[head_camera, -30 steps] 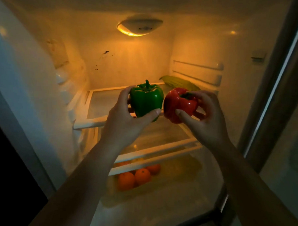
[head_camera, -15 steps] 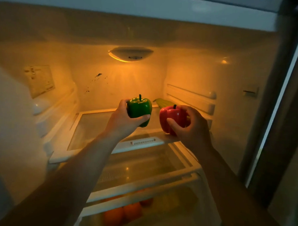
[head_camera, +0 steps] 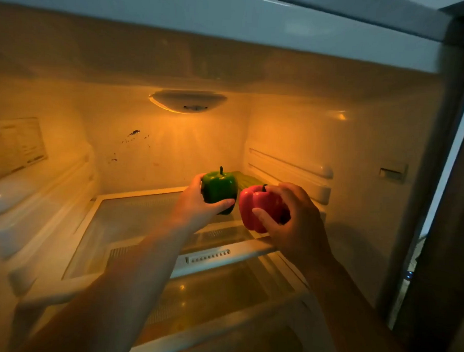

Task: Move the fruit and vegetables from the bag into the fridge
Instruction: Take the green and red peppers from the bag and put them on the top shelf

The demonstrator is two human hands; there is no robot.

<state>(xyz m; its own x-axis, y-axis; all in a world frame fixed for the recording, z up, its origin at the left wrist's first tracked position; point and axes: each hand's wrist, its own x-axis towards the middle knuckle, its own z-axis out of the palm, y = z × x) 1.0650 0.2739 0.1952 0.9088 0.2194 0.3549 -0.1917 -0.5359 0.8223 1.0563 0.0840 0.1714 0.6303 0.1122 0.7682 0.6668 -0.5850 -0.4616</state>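
hands reach into the lit fridge (head_camera: 360, 133): the left hand (head_camera: 197, 209) is wrapped around a green pepper (head_camera: 219, 187), the right hand (head_camera: 290, 221) around a red pepper (head_camera: 258, 207), both held above the upper glass shelf (head_camera: 133, 224). set down near the shelf's front lip, either smooth pepper could roll off. something green behind them is mostly hidden; the bag is out of frame.
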